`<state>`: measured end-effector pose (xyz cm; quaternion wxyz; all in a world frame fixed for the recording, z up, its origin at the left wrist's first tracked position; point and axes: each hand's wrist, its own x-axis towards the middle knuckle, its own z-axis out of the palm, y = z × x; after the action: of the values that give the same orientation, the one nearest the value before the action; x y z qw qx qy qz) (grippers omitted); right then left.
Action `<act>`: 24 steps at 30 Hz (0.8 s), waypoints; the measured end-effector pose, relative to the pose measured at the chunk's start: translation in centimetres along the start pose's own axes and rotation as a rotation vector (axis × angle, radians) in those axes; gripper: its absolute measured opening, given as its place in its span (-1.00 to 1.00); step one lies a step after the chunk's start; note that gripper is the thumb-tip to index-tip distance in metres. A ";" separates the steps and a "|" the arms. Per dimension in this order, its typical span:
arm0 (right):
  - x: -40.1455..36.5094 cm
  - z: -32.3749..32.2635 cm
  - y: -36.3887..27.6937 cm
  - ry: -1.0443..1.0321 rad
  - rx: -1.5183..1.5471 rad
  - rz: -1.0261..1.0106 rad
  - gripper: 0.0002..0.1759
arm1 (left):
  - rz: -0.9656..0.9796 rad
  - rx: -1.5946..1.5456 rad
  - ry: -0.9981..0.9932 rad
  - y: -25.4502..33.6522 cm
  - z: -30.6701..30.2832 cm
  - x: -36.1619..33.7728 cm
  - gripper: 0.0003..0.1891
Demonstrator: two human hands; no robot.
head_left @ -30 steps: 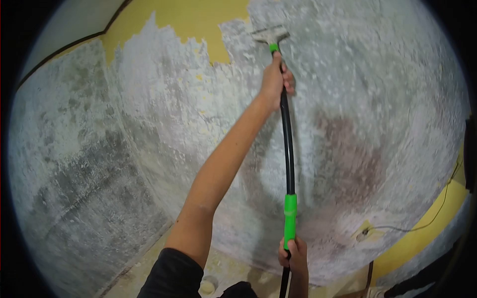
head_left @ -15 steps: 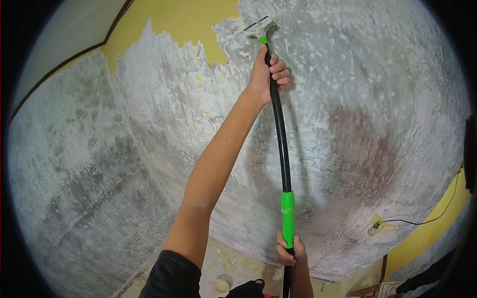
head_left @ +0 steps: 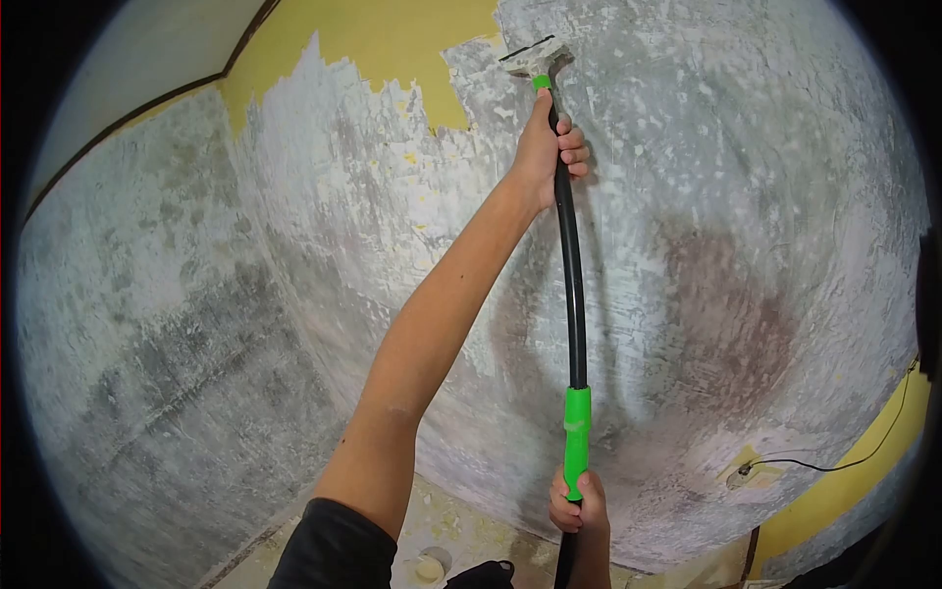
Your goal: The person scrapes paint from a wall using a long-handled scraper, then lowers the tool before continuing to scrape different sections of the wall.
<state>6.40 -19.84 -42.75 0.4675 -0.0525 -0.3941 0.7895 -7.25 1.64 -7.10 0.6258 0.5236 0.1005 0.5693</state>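
A long-handled scraper (head_left: 575, 285) with a black pole and green collars reaches up the wall. My left hand (head_left: 549, 152) wraps round the pole just below the scraper head (head_left: 538, 61), its thumb lying along the pole. Lower down, my right hand (head_left: 579, 501) grips the pole at the bottom of the green sleeve (head_left: 577, 432). The blade end is at the bare grey wall (head_left: 667, 177), right of a jagged patch of yellow paint (head_left: 392, 39). Whether the blade touches the surface is hard to tell.
A second scraped wall (head_left: 147, 294) meets this one at a corner on the left. At lower right, a dark cable (head_left: 824, 466) runs from a wall socket (head_left: 743, 471). A small round container (head_left: 429, 569) stands on the littered floor (head_left: 471, 520).
The whole view has shifted, so the wall, scraper and both hands appear slightly further right. Both hands keep their hold, and the scraper head has barely moved against the wall.
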 end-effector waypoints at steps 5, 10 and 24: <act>0.0 0.1 -0.6 0.044 -0.040 -0.005 -0.48 | 0.010 0.005 -0.013 -0.2 -0.2 0.5 -0.43; -1.2 1.6 -1.3 0.146 -0.233 -0.007 -0.53 | 0.023 -0.005 -0.011 0.6 0.4 -0.4 -0.43; -3.4 2.0 -5.0 0.187 -0.186 0.082 -0.44 | 0.062 -0.054 0.025 0.2 1.3 0.7 -0.45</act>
<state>10.90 -22.38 -39.01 0.4628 -0.1850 -0.4176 0.7597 -6.18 1.43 -6.07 0.6207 0.5021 0.0767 0.5973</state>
